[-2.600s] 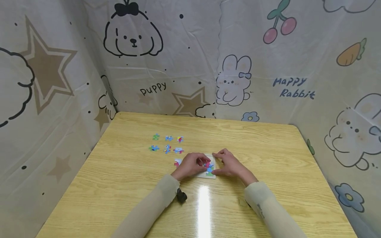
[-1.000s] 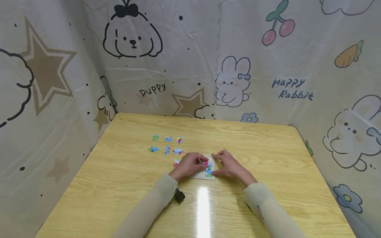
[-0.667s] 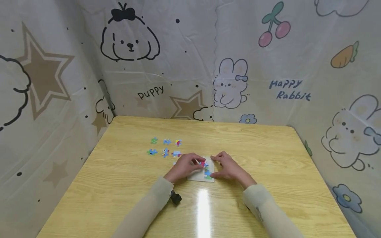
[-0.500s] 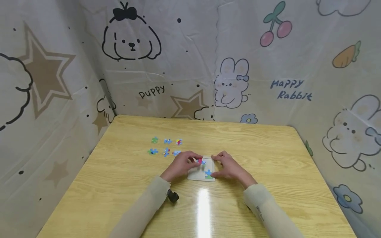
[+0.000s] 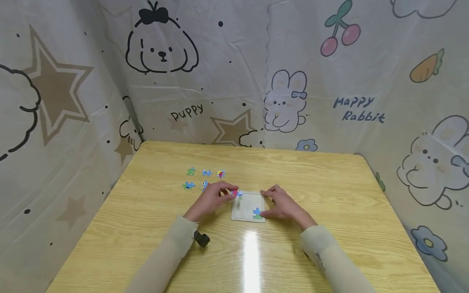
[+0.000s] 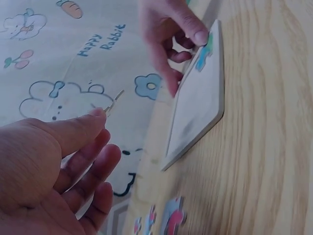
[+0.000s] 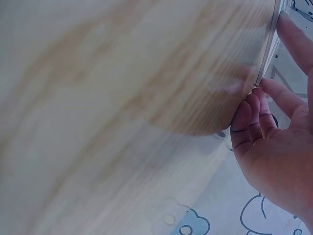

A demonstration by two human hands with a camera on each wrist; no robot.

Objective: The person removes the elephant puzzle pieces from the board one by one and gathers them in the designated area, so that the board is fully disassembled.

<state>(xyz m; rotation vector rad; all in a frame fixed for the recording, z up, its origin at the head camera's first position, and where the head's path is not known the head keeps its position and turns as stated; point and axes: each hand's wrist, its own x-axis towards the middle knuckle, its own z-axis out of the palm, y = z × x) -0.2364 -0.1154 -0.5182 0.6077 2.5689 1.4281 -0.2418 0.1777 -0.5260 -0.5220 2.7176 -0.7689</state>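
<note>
Between thumb and index finger, my left hand (image 5: 210,200) pinches a jigsaw piece (image 5: 237,194) with pink, blue and green on it, over the far left corner of a pale puzzle tray (image 5: 243,206). The left wrist view shows that piece (image 6: 115,102) edge-on, clear of the tray. One blue and green jigsaw piece (image 5: 257,212) lies in the tray's near right corner. My right hand (image 5: 283,204) holds the tray by its right side, thumb by that piece and index finger at the far corner. In the right wrist view its other fingers are curled beside the edge.
Left of the tray, loose jigsaw pieces lie in rows on the wooden table (image 5: 329,183), among them a green one (image 5: 191,171) and a yellow and red one (image 5: 220,174). My left hand covers some of the near ones. A patterned curtain (image 5: 234,81) surrounds the table.
My left hand has lifted the pink and blue jigsaw piece from the tray's right side and carried it left, baring the tray's floor. The right hand has stayed at the tray.
</note>
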